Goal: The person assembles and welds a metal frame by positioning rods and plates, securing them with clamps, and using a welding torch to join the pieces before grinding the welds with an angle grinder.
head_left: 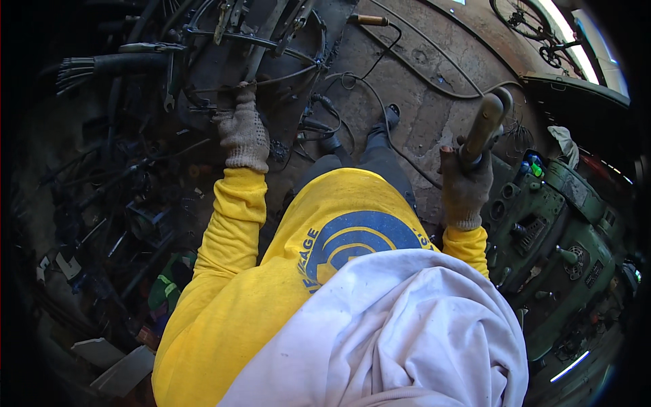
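Note:
My left hand [244,132], in a grey knitted glove, is at the edge of the cluttered metal bench. Its fingers are closed round the near end of a flat metal bar [260,57]. Curved rods and a bowed metal frame [298,54] lie around that bar. My right hand [468,186], in a darker glove, is raised at the right. It is closed round a thick, worn metal tool [483,125] with a curved, looped upper end; its lower part is hidden in the fist. A spanner [169,85] is left of my left hand.
A green machine [549,237] with levers stands close on my right. Cables [407,159] cross the floor near my feet. A brown-handled tool [371,20] lies at the bench's far edge. Scrap metal [129,197] crowds the left. A bicycle [529,24] stands far right.

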`<state>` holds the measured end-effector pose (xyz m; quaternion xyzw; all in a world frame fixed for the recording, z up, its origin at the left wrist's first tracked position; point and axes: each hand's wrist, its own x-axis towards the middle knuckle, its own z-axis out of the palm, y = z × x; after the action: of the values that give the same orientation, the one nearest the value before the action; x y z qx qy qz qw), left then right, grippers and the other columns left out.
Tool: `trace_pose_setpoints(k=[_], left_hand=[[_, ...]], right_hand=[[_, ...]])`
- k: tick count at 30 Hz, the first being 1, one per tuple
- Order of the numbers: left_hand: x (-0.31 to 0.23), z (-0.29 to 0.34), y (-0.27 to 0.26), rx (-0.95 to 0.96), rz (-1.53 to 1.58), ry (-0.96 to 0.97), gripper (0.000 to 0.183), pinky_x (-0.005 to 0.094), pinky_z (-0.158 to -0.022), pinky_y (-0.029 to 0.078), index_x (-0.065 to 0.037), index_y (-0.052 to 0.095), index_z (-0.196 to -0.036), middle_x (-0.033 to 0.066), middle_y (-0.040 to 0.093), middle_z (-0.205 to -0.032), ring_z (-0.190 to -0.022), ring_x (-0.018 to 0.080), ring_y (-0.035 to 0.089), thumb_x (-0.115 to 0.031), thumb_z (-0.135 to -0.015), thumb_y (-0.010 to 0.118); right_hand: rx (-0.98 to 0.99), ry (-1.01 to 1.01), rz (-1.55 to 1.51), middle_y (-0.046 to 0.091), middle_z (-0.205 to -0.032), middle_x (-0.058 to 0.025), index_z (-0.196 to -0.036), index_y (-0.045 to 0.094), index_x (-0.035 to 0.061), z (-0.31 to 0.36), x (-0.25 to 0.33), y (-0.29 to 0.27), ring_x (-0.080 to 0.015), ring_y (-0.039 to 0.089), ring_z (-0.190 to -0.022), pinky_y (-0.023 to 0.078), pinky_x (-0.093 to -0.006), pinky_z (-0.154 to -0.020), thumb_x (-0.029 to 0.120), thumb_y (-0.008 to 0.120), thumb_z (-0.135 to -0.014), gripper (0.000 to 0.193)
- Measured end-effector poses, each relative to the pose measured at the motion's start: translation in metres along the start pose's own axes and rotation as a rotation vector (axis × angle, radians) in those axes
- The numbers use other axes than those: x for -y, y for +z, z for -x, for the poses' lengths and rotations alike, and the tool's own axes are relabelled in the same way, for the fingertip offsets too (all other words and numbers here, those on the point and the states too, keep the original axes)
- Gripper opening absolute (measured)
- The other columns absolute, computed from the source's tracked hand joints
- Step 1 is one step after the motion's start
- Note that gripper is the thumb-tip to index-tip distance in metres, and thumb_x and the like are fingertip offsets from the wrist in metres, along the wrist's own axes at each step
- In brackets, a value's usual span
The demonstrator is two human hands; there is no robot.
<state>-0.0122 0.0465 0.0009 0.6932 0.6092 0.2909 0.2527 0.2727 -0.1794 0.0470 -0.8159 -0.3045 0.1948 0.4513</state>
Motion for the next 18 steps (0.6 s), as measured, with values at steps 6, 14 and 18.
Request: trace_pose_setpoints(k=[6,14,18], left_hand=[[-0.011,-0.002,0.005,-0.020,0.521,-0.318,0.030,0.0354,-0.096,0.046,-0.004,0.067,-0.117,0.0064,0.067,-0.113,-0.102,0.0204,0.061,-0.028,-0.099,0.063],[0.024,0.011,0.004,0.062,-0.030,0.062,0.056,0.0420,-0.107,0.042,-0.018,0.050,-0.146,0.0171,0.053,-0.138,-0.120,0.0355,0.054,0.004,-0.095,0.056],[0.004,0.004,-0.001,0.117,0.129,-0.040,0.041,0.0397,-0.105,0.043,-0.012,0.056,-0.138,0.0153,0.058,-0.128,-0.114,0.0339,0.056,-0.001,-0.098,0.054]], right_hand=[[0.046,-0.093,0.124,0.070,-0.092,-0.0049,-0.119,0.061,0.0015,-0.023,0.035,0.010,-0.0130,0.065,-0.083,0.052,-0.0302,-0.078,0.015,0.081,-0.085,0.042],[0.033,-0.106,0.204,0.072,-0.094,-0.0122,-0.117,0.061,0.0023,-0.025,0.042,0.007,-0.0208,0.070,-0.085,0.054,-0.0337,-0.077,0.017,0.081,-0.083,0.042],[0.045,-0.120,0.197,0.074,-0.093,-0.0166,-0.113,0.062,0.0036,-0.023,0.047,0.008,-0.0288,0.075,-0.088,0.056,-0.0365,-0.077,0.018,0.081,-0.082,0.040]])
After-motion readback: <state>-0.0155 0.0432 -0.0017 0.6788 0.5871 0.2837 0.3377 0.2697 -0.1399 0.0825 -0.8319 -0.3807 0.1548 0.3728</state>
